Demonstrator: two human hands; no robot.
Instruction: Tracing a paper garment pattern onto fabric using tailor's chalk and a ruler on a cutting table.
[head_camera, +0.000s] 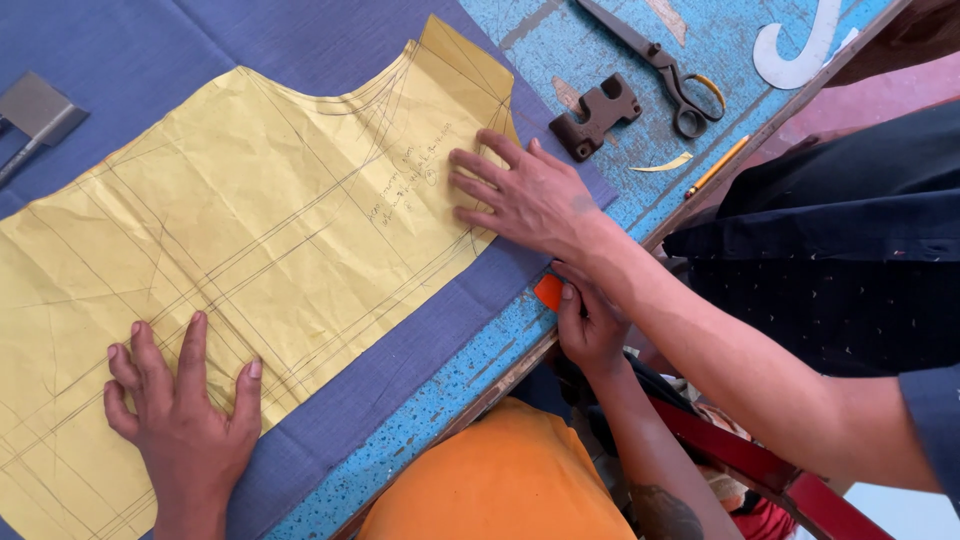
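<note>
Currently the yellow paper pattern (250, 230) lies flat on blue-grey fabric (400, 370), which covers the left part of the blue speckled tabletop (470, 380). The pattern is creased and crossed with pencil lines. Its curved neckline edge points to the far side.

The left hand (185, 420) is open, palm down, fingers spread. It presses the near edge of the pattern against the fabric. The right hand (590, 325) is clenched around an orange tailor's chalk (548, 291) at the near tabletop edge, just beside the fabric border and clear of the pattern.

A co-worker's hand (525, 195) reaches in from the right. It lies flat, fingers spread, on the right corner of the pattern and overlaps onto the fabric. The co-worker's forearm crosses above the right hand.

A band of fabric shows past the pattern along its near and right edges. The middle of the pattern is uncovered between the two flat hands.

Further out, on bare tabletop to the far right:
- a dark metal block (597, 115), just beside the fabric edge;
- scissors (660, 65), shut;
- a white curved ruler (800, 50);
- a yellow pencil (717, 167) along the tabletop edge;
- a thin yellow paper sliver (662, 163).

A grey flat-bladed tool (35, 110) rests on the fabric at the far left, well apart from the hands.
</note>
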